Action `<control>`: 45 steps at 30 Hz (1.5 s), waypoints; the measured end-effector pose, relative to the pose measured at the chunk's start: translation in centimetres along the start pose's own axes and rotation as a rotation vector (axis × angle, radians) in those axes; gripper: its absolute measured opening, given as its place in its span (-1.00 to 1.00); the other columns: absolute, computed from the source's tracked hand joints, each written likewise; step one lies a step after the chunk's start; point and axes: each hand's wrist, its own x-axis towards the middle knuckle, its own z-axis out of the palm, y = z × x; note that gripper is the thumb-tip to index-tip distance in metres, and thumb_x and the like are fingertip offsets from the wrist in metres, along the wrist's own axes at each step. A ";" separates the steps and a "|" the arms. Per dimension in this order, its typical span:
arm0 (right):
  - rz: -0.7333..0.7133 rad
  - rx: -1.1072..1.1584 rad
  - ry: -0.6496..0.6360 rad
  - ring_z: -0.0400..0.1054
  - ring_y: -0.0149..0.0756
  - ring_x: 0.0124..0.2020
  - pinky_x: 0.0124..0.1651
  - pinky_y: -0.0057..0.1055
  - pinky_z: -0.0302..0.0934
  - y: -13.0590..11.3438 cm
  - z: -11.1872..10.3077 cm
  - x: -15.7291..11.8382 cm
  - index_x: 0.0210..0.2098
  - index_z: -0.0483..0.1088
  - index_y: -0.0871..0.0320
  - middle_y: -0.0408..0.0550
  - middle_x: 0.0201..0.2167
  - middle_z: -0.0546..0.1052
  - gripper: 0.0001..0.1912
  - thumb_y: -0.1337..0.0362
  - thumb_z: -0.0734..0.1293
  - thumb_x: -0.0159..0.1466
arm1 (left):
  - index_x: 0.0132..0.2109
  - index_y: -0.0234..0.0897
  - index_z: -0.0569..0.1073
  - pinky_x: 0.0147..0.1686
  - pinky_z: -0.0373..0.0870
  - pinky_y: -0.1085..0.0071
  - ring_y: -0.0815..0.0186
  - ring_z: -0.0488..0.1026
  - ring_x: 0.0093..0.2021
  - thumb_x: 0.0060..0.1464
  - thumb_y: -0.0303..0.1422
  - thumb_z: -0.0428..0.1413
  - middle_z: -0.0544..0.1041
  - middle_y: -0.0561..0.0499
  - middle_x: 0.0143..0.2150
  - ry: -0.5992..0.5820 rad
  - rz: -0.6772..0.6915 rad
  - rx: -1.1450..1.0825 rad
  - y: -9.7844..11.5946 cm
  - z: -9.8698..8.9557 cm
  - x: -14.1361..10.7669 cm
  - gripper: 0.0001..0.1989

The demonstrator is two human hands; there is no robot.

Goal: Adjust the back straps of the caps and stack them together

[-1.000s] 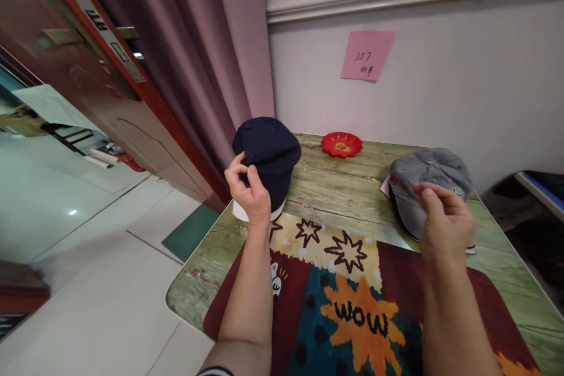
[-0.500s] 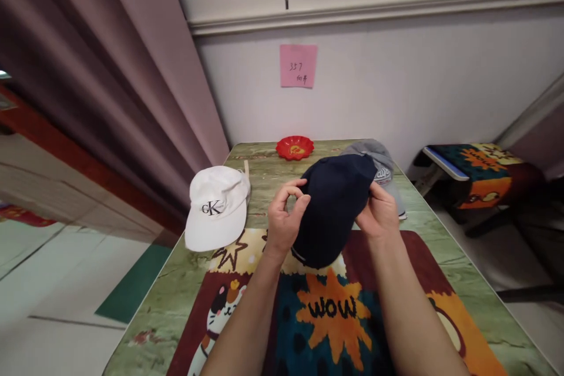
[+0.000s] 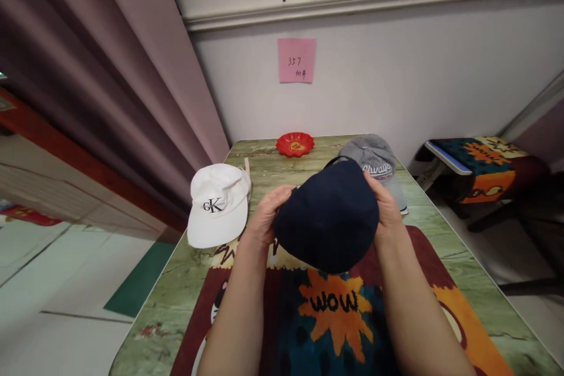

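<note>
A dark navy cap is held up over the patterned mat, between both hands. My left hand grips its left edge, fingers partly hidden by the fabric. My right hand holds the cap's right side, with some fingers out of sight. On the table's left lies a white cap with black letters, its brim toward me. Behind my right hand sits a grey cap with white lettering, partly covered by the hand and the navy cap.
At the table's back stands a red scalloped dish. The mat covers the front of the green wood-patterned table. A pink note is on the wall. Another mat-covered surface stands at right; a curtain hangs at left.
The navy cap has turned and now shows wider between the hands. My left hand has moved left and closed on its edge. More of the grey cap's lettering shows.
</note>
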 end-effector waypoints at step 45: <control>0.188 -0.562 -0.504 0.41 -0.33 -0.45 -0.37 -0.41 0.22 -1.2 -0.3 -0.9 -0.38 0.49 0.15 -0.09 -0.49 0.57 -0.61 -0.08 0.43 0.23 | -0.25 -0.21 0.44 -0.49 0.16 0.50 0.43 0.30 -0.53 -0.06 -0.32 0.31 0.45 0.14 -0.47 0.184 0.243 0.235 0.5 0.4 -0.9 -0.76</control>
